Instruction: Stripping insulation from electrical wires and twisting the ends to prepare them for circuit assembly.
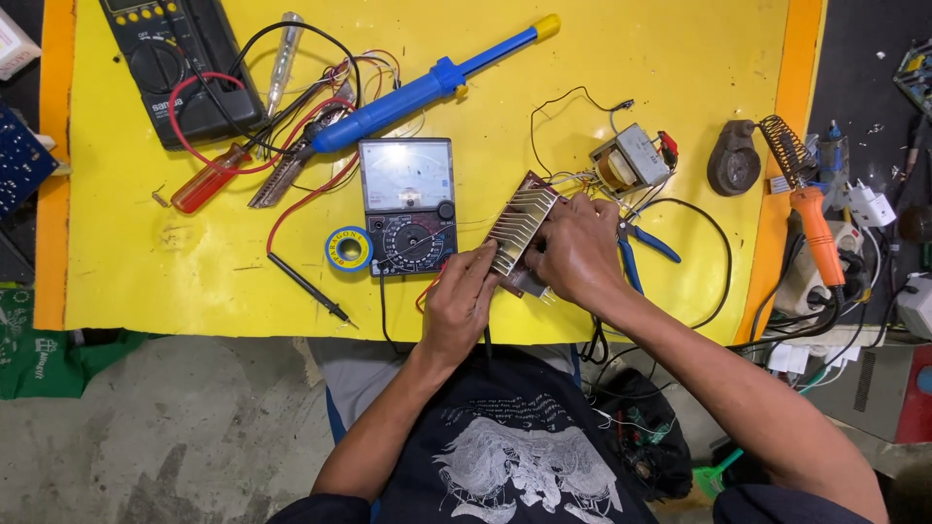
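Ribbed metal heat sink (521, 229) on a brown board, gripped by left hand (462, 303) and right hand (579, 250) fingers

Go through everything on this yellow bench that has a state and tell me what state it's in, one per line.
Left hand: gripping the finned heatsink board.
Right hand: gripping the same board.
Finned heatsink board: held tilted above the bench.
Analog multimeter: lying face up.
Soldering iron: lying beside the coil stand.
Blue-handled pliers: lying partly under the right hand.
Tape roll: lying flat.
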